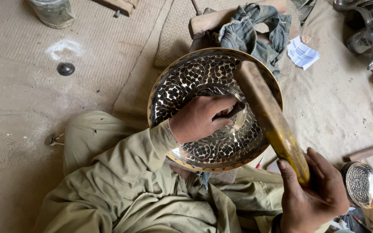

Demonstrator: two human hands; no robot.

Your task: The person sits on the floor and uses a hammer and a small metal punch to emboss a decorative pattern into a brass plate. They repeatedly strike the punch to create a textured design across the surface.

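Right hand clamps the wooden mallet raised over the engraved brass plate.
Left hand pinches a chisel at the plate's centre on my lap; a skewed blow could mar the pattern.

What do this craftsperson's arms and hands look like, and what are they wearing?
Both hands are bare: no gloves, rings or watch visible. The left hand emerges from a loose, long khaki-olive sleeve with a plain cuff, dusty and creased. The right hand shows only to the wrist; its sleeve is barely visible.
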